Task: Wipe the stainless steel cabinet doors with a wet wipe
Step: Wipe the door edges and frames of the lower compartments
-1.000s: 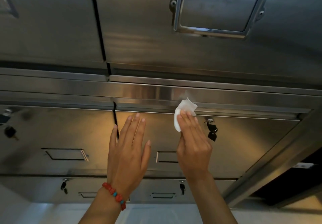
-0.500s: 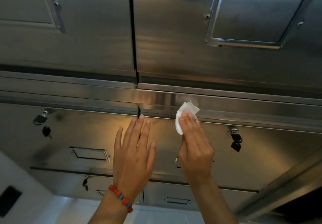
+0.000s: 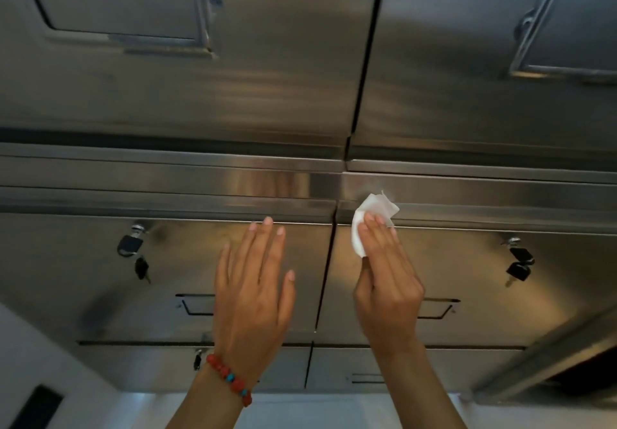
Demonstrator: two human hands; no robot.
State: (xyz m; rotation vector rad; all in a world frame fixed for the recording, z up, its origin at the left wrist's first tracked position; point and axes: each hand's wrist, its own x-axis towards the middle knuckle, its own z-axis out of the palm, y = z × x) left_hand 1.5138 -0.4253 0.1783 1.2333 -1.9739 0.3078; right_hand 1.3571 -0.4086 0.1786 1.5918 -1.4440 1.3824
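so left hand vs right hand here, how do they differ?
The left hand is bare, fingers straight and spread over the left door; the right hand presses a white wipe against the steel rail above the right door. The left wrist wears a red bead bracelet; the right wrist is bare. Both reach up, backs to the camera.

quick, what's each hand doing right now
Left hand: open, fingers straight, holding nothing.
Right hand: holding the wet wipe against the cabinet.
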